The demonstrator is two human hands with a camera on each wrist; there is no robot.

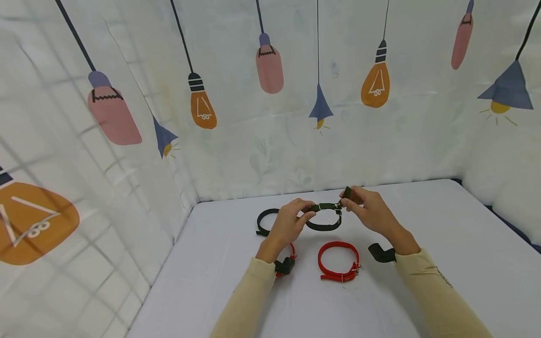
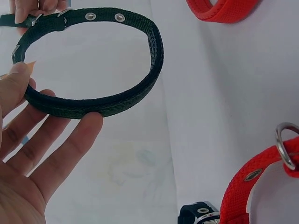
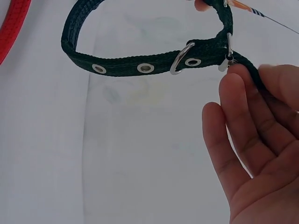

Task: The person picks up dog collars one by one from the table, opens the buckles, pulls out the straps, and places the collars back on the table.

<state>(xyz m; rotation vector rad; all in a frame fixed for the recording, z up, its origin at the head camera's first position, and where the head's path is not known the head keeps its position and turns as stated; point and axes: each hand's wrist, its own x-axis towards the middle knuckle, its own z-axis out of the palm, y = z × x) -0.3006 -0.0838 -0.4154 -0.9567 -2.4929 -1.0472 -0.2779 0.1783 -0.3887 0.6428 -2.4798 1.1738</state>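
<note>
Aloft near the table's far edge (image 1: 405, 186), the green collar (image 1: 323, 227) was pinched by the left hand (image 1: 289, 223), its strap end (image 1: 347, 192) by the right hand (image 1: 372, 211); a slack grip risked unthreading the buckle (image 3: 229, 45).

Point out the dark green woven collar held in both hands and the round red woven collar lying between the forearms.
Dark green woven collar (image 3: 122, 70): right wrist view, on its band's lower stretch.
Round red woven collar (image 1: 338, 244): head view, on the loop's far side.
</note>
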